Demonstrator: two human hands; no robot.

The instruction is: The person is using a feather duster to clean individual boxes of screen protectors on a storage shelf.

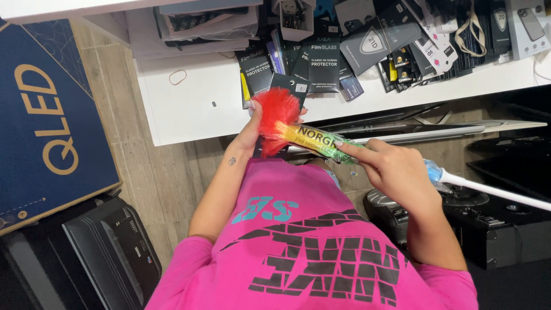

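Your left hand (248, 133) holds a dark packet (285, 86) behind the duster's red tuft (276, 115). Your right hand (396, 172) grips the duster (321, 143) by its wrapped, rainbow-coloured middle, just off the white shelf (195, 103).

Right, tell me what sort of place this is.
Probably a phone-accessory or electronics shop, at its counter. A white countertop is heaped with dark flat packets of screen protectors, a big blue flat television carton leans on the wood-look floor, and black electronic devices sit below.
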